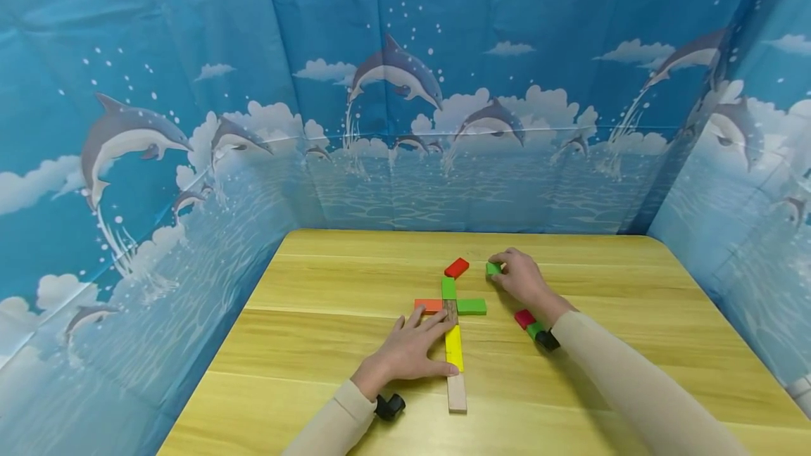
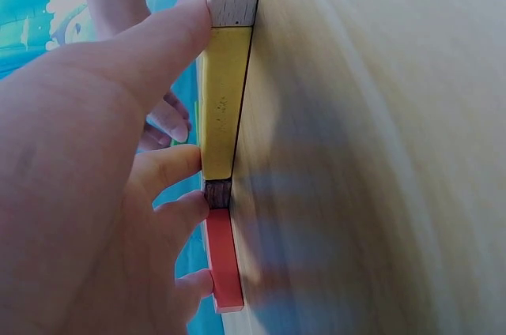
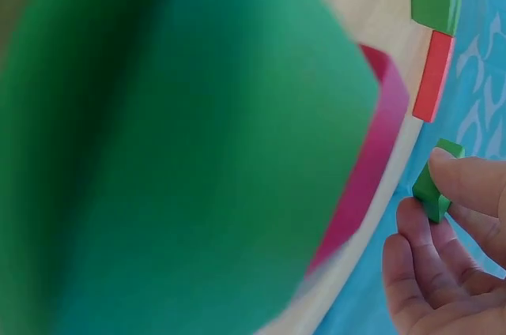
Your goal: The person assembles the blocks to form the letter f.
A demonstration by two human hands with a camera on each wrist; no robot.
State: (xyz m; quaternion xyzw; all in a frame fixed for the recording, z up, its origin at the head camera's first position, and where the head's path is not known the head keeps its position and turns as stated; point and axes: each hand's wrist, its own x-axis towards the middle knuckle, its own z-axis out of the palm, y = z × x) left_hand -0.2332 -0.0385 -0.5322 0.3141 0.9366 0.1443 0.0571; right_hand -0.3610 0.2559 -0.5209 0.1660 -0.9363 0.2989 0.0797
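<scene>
My left hand (image 1: 412,350) lies spread over a row of flat blocks, its fingertips touching them. In that row are a pale wood block (image 1: 457,394), a yellow block (image 1: 454,349) and a dark wood block (image 1: 450,310). An orange-red block (image 1: 429,305) reaches left from the dark one and a green block (image 1: 472,307) reaches right. Another green block (image 1: 448,288) continues the row at the far end. Up and to the right, my right hand (image 1: 521,279) pinches a small green block (image 3: 431,185) between thumb and fingers.
A red block (image 1: 457,268) lies slanted past the row's far end. Beside my right wrist are a dark red block (image 1: 524,318) and a green block (image 1: 535,329), which loom large in the right wrist view. A dolphin-print curtain (image 1: 405,181) stands behind the wooden table (image 1: 317,287).
</scene>
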